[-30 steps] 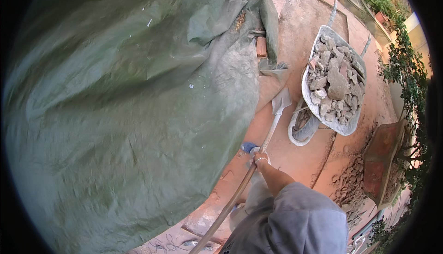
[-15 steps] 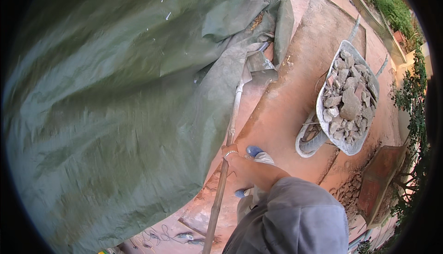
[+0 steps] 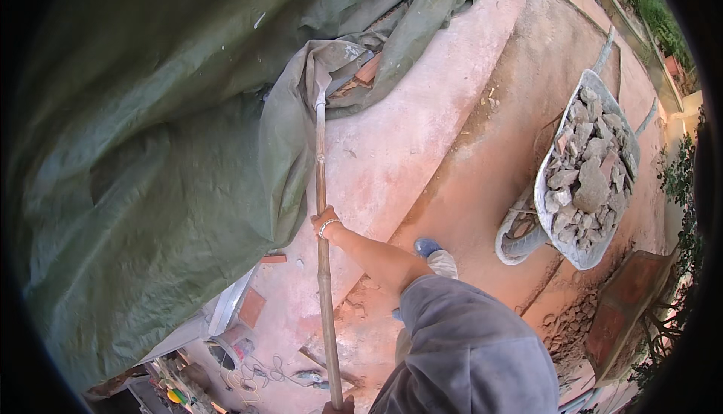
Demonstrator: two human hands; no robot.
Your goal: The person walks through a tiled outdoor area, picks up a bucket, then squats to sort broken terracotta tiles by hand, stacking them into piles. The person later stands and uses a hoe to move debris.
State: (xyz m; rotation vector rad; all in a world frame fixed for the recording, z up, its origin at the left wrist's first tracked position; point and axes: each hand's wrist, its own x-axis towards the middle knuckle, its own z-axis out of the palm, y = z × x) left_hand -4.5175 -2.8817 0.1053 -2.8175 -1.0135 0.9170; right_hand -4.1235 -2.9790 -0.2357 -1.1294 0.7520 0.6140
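My right hand point(image 3: 325, 222), with a bracelet at the wrist, is closed around the middle of a long bamboo-like handle of a shovel point(image 3: 324, 278). At the lower edge my left hand point(image 3: 340, 406) shows only in part, wrapped round the handle's near end. The shovel's grey metal blade point(image 3: 322, 79) is against the edge of a big green tarp point(image 3: 173, 165), partly tucked among its folds. Beside the blade, reddish brick pieces point(image 3: 367, 69) show under the lifted tarp edge.
On the right stands a wheelbarrow point(image 3: 544, 188) heaped with broken rubble point(image 3: 593, 181). A rusty metal sheet point(image 3: 626, 301) and loose rubble lie below it. At the lower left are a bucket point(image 3: 221, 354), cables point(image 3: 260, 375) and a power tool point(image 3: 310, 376) on the ground.
My right hand and the shovel have swung left, carrying the tarp edge leftward and folding it back. More pink floor and brick now show. My left hand has come into view at the lower edge.
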